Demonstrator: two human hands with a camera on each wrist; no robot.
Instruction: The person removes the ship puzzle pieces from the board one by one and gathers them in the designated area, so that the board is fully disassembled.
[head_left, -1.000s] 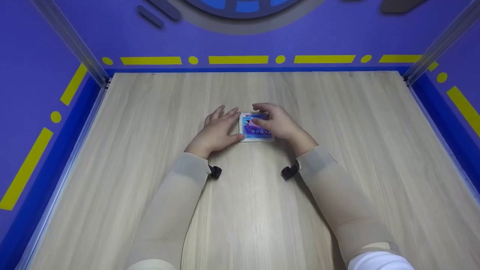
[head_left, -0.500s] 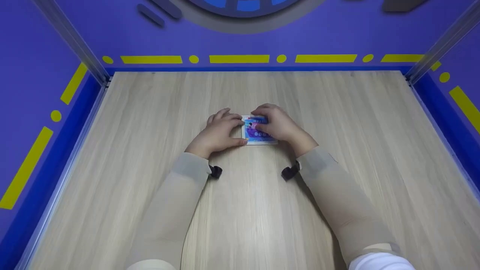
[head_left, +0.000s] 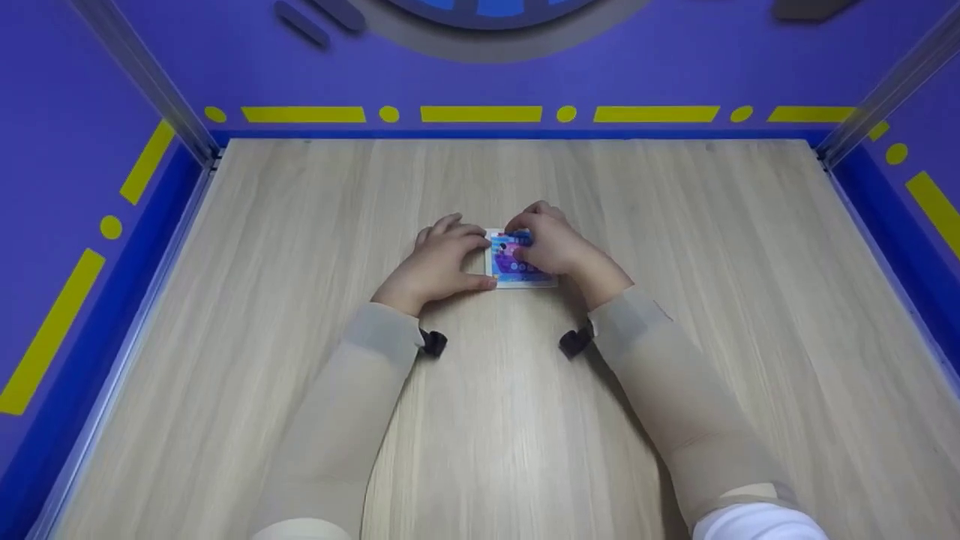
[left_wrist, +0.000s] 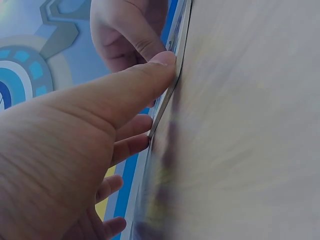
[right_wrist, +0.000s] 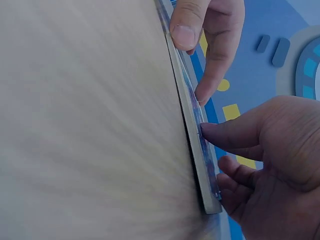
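Flat on the table lies a small square picture board [head_left: 504,264] with a pale border and a purple ship on blue. My left hand [head_left: 439,266] holds its left side, thumb on the near left corner and fingertips farther up that edge. Over the right part bends my right hand [head_left: 556,244], its thumb on the printed face and its curled fingers at the far and right edges. The right wrist view shows the board [right_wrist: 192,125] edge-on, as a thin layer on a pale base. Whether the right fingers pinch a separate piece is hidden.
The wooden tabletop [head_left: 300,225] spreads out on all sides of the board. Blue-purple walls [head_left: 480,82] with yellow stripes stand at the back, left and right. A small black wrist camera [head_left: 576,343] sticks out inward from the right cuff, another [head_left: 433,343] from the left.
The board has shifted slightly toward me and to the right. My right fingers have bent more and drawn in over its face. The left hand has moved slightly right with the board.
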